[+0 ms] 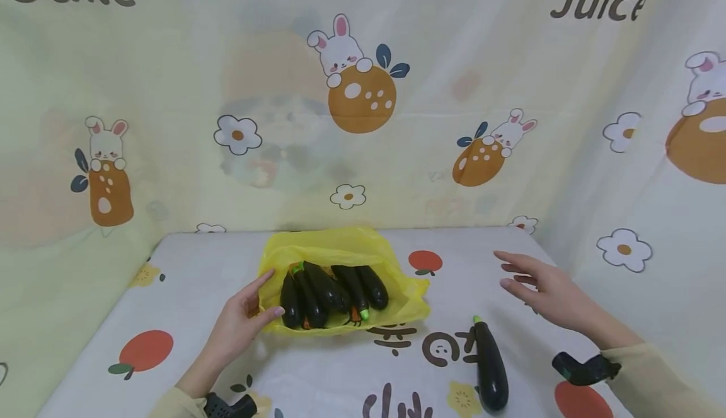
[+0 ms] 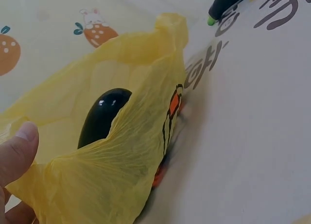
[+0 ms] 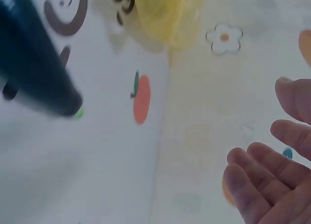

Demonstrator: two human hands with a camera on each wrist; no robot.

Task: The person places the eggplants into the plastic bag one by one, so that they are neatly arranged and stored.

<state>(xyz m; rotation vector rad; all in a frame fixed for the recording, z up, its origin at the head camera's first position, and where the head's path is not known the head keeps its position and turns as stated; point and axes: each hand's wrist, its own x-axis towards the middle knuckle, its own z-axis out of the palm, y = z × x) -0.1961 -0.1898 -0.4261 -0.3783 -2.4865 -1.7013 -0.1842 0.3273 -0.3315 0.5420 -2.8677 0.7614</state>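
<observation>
A yellow plastic bag (image 1: 346, 244) lies spread open on the table, with several dark eggplants (image 1: 326, 292) side by side in its mouth. At the bag's left edge my left hand (image 1: 238, 323) pinches the plastic, thumb on the inner side and fingers outside. In the left wrist view, one glossy eggplant (image 2: 102, 117) shows above the fold of the bag. My right hand (image 1: 544, 292) is raised over the right side of the table, fingers loosely extended, holding nothing. Below and left of it, a single eggplant (image 1: 491, 367) with a green stem end lies on the table, apart from the bag.
The table (image 1: 317, 374) wears a white cloth printed with fruit, flowers and lettering. Behind and beside it hang pale curtains (image 1: 272, 172) with rabbit and orange prints. Each wrist carries a black camera, such as the right one (image 1: 584, 369).
</observation>
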